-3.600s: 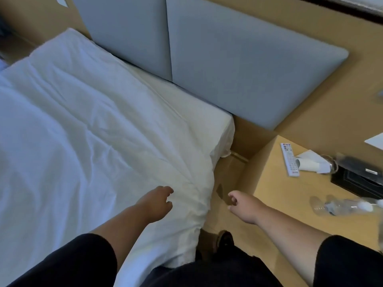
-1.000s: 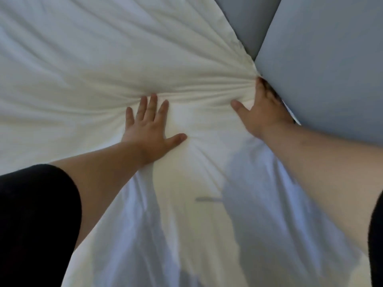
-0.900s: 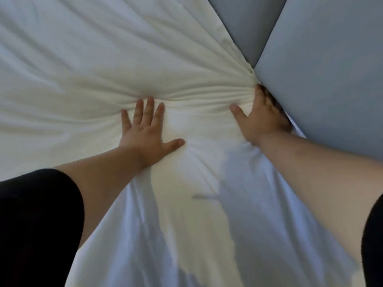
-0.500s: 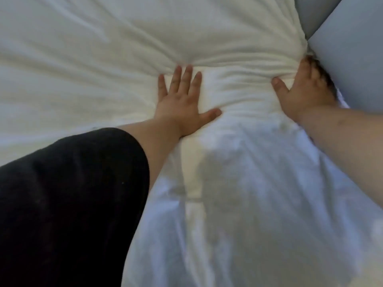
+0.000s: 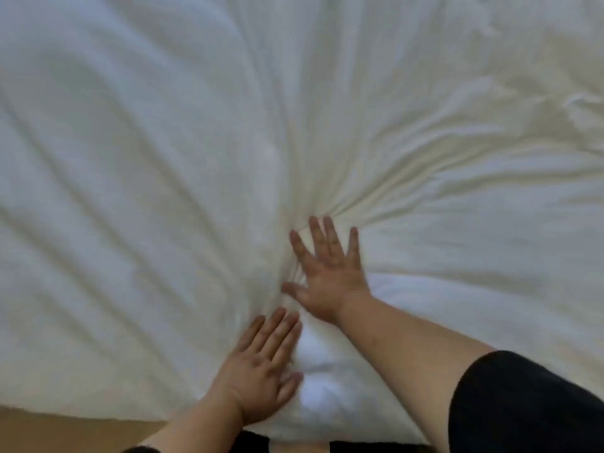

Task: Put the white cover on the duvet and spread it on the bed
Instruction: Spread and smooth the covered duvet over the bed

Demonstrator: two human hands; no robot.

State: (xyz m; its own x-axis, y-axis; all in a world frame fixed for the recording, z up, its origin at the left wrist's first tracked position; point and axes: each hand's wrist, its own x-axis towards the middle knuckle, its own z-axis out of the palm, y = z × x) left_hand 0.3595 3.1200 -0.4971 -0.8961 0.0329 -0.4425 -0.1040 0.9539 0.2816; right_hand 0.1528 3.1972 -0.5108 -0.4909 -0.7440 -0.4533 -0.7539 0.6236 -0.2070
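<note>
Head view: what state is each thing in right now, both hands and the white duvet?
Left hand: open, fingers straight, flat on the fabric.
Right hand: open, fingers spread, pressing the fabric.
White cotton-covered duvet: laid out, wrinkled, creases fanning out from the right hand.
Tan wooden floor: showing past the duvet's near edge.

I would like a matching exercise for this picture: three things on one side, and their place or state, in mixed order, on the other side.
Things:
1. left hand
2. right hand
3. white duvet

Places or states:
A. wrinkled, folds running toward the hands
B. flat, fingers together, nearer the bed's edge
C. flat, fingers spread, farther onto the bed

Pairs: 1-B, 2-C, 3-A
</note>
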